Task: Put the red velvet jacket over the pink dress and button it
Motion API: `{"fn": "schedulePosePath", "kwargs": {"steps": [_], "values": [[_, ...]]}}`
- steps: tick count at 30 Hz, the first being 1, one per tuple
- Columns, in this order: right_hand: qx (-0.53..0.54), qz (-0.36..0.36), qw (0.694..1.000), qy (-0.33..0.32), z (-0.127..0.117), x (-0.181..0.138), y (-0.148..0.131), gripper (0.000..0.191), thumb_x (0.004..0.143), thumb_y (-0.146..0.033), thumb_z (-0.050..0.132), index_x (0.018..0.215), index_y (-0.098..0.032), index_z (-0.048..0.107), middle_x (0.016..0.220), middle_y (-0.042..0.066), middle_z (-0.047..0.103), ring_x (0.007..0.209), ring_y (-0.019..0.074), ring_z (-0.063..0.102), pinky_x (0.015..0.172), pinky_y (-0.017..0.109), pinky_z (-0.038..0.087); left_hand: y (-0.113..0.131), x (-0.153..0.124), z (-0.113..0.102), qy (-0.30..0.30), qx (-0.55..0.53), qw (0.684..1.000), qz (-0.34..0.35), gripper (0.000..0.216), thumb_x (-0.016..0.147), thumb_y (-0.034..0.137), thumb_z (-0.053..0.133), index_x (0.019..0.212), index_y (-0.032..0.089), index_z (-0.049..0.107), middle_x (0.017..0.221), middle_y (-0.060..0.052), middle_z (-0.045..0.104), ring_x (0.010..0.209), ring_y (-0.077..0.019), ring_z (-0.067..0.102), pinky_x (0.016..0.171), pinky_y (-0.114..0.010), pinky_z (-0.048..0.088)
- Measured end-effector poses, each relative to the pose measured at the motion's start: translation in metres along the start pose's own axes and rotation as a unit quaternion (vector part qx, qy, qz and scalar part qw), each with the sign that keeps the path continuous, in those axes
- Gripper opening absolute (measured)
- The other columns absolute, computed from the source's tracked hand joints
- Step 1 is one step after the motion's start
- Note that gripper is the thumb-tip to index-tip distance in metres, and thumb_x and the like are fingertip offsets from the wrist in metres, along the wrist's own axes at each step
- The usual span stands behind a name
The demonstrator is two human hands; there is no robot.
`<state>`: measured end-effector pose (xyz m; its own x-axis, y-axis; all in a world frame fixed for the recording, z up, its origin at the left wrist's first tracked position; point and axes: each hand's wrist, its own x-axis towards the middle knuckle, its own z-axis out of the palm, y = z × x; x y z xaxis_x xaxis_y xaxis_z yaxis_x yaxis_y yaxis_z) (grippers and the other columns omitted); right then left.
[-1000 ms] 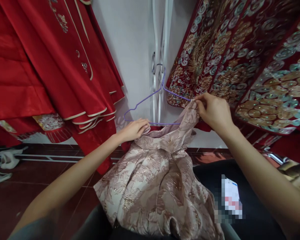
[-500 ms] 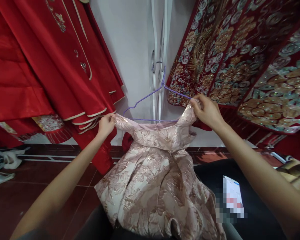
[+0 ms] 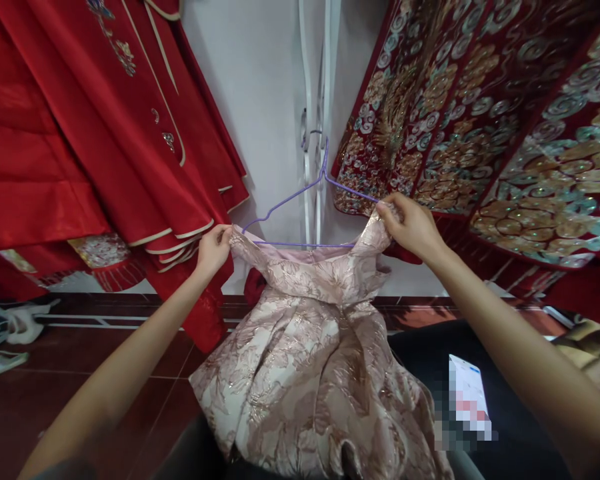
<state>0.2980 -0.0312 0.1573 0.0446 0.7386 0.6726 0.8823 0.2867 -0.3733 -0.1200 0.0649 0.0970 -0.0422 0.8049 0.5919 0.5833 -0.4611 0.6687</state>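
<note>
A pale pink brocade dress (image 3: 300, 340) with a metallic floral pattern lies over my lap, its neckline spread wide. My left hand (image 3: 214, 253) pinches the shoulder strap on the left. At the other strap, my right hand (image 3: 413, 227) grips the fabric between thumb and fingers. A purple wire hanger (image 3: 290, 197) stands in the neckline, hook upward. Its right arm runs to the strap under my right hand, and its left end sits just inside the left strap. The lower bar crosses in front of the pink lining.
Red garments (image 3: 145, 133) hang on the left, and sequined dark red garments (image 3: 460, 120) on the right. Between them stands a white door (image 3: 260, 100) with handles. A lit phone (image 3: 467, 390) rests on dark fabric at right. White shoes (image 3: 25, 323) are at far left.
The hanger has shifted slightly left and down, its left end now close inside the left strap. Both hands keep their hold on the straps.
</note>
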Motion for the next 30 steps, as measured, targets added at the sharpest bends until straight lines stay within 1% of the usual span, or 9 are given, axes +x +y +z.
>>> {"fn": "schedulePosePath", "kwargs": {"steps": [4, 8, 11, 16, 19, 21, 24, 27, 30], "values": [[0.025, 0.014, 1.000, -0.003, -0.001, 0.000, -0.001, 0.028, 0.094, -0.040, 0.041, 0.093, -0.022, 0.062, 0.092, 0.007, 0.071, 0.084, 0.0228, 0.064, 0.072, 0.029, 0.044, 0.040, 0.012, 0.008, -0.005, 0.003, 0.998, 0.057, 0.031, 0.088, 0.036, 0.048, 0.098, 0.014, 0.067, 0.096, -0.008, 0.073, 0.089, -0.0204, 0.066, 0.084, -0.029, 0.050], [0.013, 0.003, 1.000, -0.007, -0.001, -0.001, -0.001, 0.029, 0.095, -0.039, 0.038, 0.095, -0.022, 0.062, 0.093, 0.008, 0.070, 0.087, 0.0236, 0.063, 0.076, 0.031, 0.045, 0.085, 0.024, 0.023, -0.029, 0.040, 0.993, 0.109, 0.032, 0.089, 0.034, 0.048, 0.101, 0.015, 0.070, 0.098, -0.007, 0.073, 0.090, -0.0208, 0.066, 0.085, -0.030, 0.048], [0.012, -0.026, 0.999, -0.017, -0.004, -0.002, 0.000, 0.028, 0.095, -0.036, 0.038, 0.098, -0.022, 0.062, 0.098, 0.009, 0.070, 0.092, 0.0240, 0.063, 0.083, 0.033, 0.046, 0.095, 0.031, 0.031, -0.074, 0.062, 0.987, 0.127, 0.030, 0.088, 0.033, 0.051, 0.103, 0.016, 0.070, 0.100, -0.007, 0.073, 0.090, -0.0211, 0.066, 0.086, -0.031, 0.048], [0.023, -0.028, 0.999, -0.019, -0.010, 0.000, 0.017, 0.027, 0.091, -0.038, 0.046, 0.102, -0.020, 0.064, 0.102, 0.010, 0.070, 0.096, 0.0251, 0.063, 0.087, 0.038, 0.047, 0.067, 0.044, 0.023, -0.177, 0.082, 0.977, 0.082, 0.027, 0.080, 0.039, 0.063, 0.094, 0.018, 0.071, 0.093, -0.006, 0.073, 0.084, -0.0213, 0.065, 0.080, -0.030, 0.049], [0.112, 0.078, 0.990, -0.033, -0.012, -0.002, 0.032, 0.028, 0.091, -0.041, 0.048, 0.098, -0.019, 0.064, 0.088, 0.009, 0.070, 0.077, 0.0233, 0.065, 0.075, 0.039, 0.052, 0.040, 0.044, 0.011, -0.168, 0.026, 0.985, 0.028, 0.032, 0.081, 0.046, 0.058, 0.089, 0.017, 0.069, 0.088, -0.008, 0.073, 0.081, -0.0214, 0.065, 0.076, -0.030, 0.050], [0.214, 0.162, 0.962, -0.055, -0.011, -0.004, 0.040, 0.027, 0.091, -0.041, 0.047, 0.092, -0.019, 0.063, 0.074, 0.007, 0.068, 0.063, 0.0208, 0.063, 0.067, 0.038, 0.053, 0.020, 0.039, 0.007, -0.145, -0.031, 0.989, -0.029, 0.039, 0.086, 0.049, 0.047, 0.088, 0.015, 0.067, 0.086, -0.010, 0.072, 0.078, -0.0208, 0.066, 0.075, -0.032, 0.052], [0.285, 0.199, 0.936, -0.057, -0.010, -0.007, 0.042, 0.018, 0.088, -0.036, 0.051, 0.082, -0.021, 0.059, 0.065, 0.003, 0.065, 0.057, 0.0189, 0.061, 0.066, 0.037, 0.055, -0.009, 0.021, 0.011, -0.158, -0.049, 0.982, -0.093, 0.041, 0.086, 0.047, 0.040, 0.093, 0.014, 0.063, 0.084, -0.012, 0.070, 0.074, -0.0194, 0.066, 0.075, -0.038, 0.054], [0.259, 0.175, 0.949, -0.044, -0.009, -0.008, 0.039, 0.017, 0.086, -0.036, 0.053, 0.080, -0.021, 0.059, 0.067, 0.003, 0.064, 0.060, 0.0183, 0.061, 0.065, 0.035, 0.054, -0.031, 0.000, 0.028, -0.218, 0.003, 0.974, -0.059, 0.033, 0.072, 0.043, 0.060, 0.090, 0.016, 0.066, 0.089, -0.011, 0.070, 0.088, -0.0240, 0.066, 0.087, -0.045, 0.052], [0.218, 0.147, 0.963, -0.051, -0.009, -0.008, 0.035, 0.019, 0.088, -0.037, 0.050, 0.084, -0.022, 0.060, 0.070, 0.003, 0.064, 0.061, 0.0178, 0.061, 0.063, 0.033, 0.054, -0.041, -0.010, 0.046, -0.249, 0.071, 0.965, 0.039, 0.036, 0.062, 0.041, 0.068, 0.090, 0.018, 0.069, 0.109, -0.014, 0.068, 0.111, -0.0319, 0.059, 0.102, -0.052, 0.041]]}}
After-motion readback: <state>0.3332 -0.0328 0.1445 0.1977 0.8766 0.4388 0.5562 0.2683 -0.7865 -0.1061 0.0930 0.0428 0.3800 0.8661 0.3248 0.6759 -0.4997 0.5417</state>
